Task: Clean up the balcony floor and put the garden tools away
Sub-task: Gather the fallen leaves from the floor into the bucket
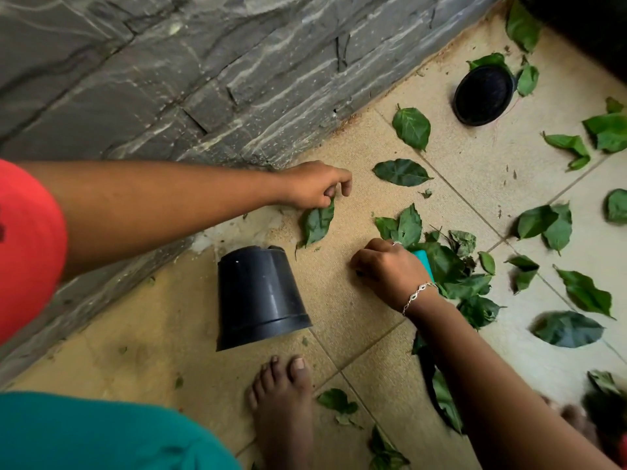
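My left hand (pixel 314 184) reaches across the beige floor tiles and pinches the top of a green leaf (pixel 317 223) that hangs down from its fingers. My right hand (pixel 388 271) is curled round a teal-handled tool (pixel 424 261); the tool's working end is hidden under a heap of green leaves (pixel 451 266). Several loose leaves lie scattered over the tiles to the right, such as one dark leaf (pixel 402 172) and another (pixel 566 329).
A black plastic pot (pixel 259 295) lies tipped on the floor near my left foot (pixel 283 405). A second black pot (pixel 483 95) stands farther off by the grey stone wall (pixel 203 79), which borders the floor on the left.
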